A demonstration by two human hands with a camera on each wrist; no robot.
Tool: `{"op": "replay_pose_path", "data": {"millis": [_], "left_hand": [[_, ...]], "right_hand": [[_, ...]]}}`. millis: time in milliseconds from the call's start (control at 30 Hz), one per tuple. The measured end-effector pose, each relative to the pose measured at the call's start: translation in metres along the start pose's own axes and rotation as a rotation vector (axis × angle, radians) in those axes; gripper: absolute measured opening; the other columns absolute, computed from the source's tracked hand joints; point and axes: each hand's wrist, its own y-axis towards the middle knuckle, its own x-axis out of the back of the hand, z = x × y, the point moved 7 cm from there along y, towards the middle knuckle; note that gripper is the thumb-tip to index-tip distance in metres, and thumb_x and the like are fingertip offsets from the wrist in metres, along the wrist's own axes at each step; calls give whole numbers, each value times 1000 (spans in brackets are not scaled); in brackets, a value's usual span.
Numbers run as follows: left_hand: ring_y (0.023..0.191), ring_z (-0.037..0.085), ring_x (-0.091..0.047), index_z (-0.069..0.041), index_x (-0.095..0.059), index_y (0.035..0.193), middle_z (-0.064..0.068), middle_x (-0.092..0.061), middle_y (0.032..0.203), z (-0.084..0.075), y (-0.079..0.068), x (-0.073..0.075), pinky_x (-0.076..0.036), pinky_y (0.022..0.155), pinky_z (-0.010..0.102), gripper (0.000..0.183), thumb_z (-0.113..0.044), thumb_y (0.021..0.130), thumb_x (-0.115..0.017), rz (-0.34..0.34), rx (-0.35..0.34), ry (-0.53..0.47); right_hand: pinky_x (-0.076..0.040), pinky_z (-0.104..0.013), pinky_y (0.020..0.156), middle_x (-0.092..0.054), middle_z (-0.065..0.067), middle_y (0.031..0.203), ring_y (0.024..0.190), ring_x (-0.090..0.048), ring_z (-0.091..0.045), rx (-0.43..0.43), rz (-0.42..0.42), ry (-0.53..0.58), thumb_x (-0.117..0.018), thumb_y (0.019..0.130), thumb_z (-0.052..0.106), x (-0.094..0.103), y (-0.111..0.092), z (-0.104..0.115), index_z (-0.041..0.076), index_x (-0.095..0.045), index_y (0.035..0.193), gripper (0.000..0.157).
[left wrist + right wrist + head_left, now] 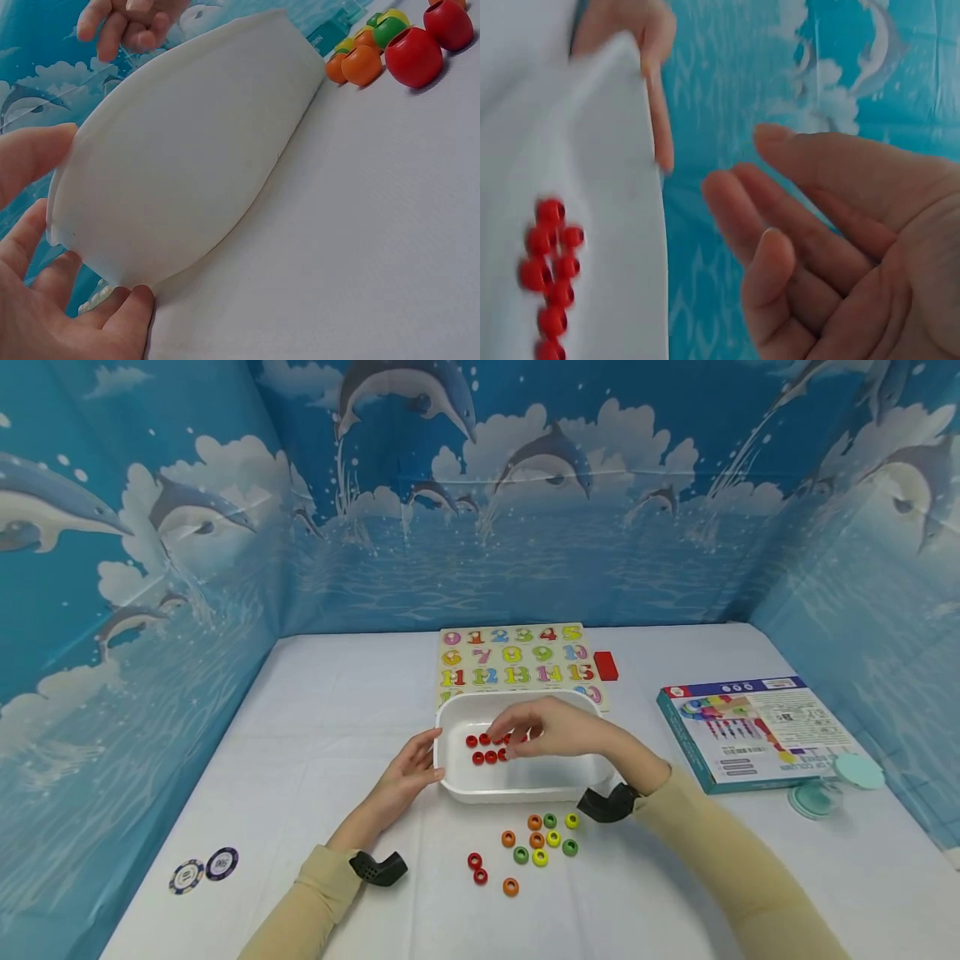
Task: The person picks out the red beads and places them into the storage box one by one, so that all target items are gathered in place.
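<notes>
A white tray [517, 795] stands in the middle of the table with several red beads [491, 757] in two rows inside it. My left hand [407, 771] holds the tray's left end; in the left wrist view its thumb and fingers touch the rim and outer wall. Over the tray hovers my right hand [558, 727], fingers loosely bent, and the right wrist view shows nothing between them. It hides part of the bead rows in the head view. In front of the tray lie loose orange beads [511, 887], green beads [521, 855], yellow beads [540, 857] and two red ones.
Behind the tray lies a number board [517, 656], partly covered by it, beside a red block [606, 666]. A flat game box [757, 727] and a small clear jar with a mint lid [816, 799] are at right. Two round chips [222, 863] lie at left.
</notes>
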Motion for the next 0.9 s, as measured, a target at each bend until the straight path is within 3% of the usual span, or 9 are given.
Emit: {"op": "replay_pose_path", "data": {"millis": [100,267,433,600,900], "left_hand": [[131,17,-19,-16,-29,137,-1,-22,145,7,2,4,-23,104,34,61,-4,85,-58,-16,-5,-12],[132,25,-16,-11,-26,138,5,-19,146,8,2,5,-20,104,41,64,-9,84,-59,-1,-61,34],[132,21,-20,-13,-29,137,3,-23,145,9,3,5,-21,104,41,64,-12,83,-61,-11,-48,11],[131,18,-21,-14,-29,137,0,-23,144,8,2,4,-21,105,38,61,-6,84,-59,-8,-28,-19],[131,17,-20,-15,-29,137,0,-22,145,9,3,5,-20,105,37,60,-4,85,-57,-10,-15,-15]], "right_hand": [[-51,-29,69,-63,3,100,84,-59,-9,71,11,41,-66,81,18,-23,-10,16,17,-63,106,25],[-51,-25,68,-64,6,96,85,-59,-8,167,57,134,-64,83,19,-69,-18,25,15,-64,103,21],[-48,-17,60,-63,10,97,72,-54,-3,228,84,28,-61,85,21,-105,-20,20,17,-64,104,19],[-44,-13,61,-60,19,95,76,-53,1,224,58,-122,-62,84,19,-123,-16,9,21,-65,103,19],[-41,-11,57,-59,17,84,71,-50,1,185,59,-169,-66,81,19,-129,-11,-4,24,-66,102,22]]}}
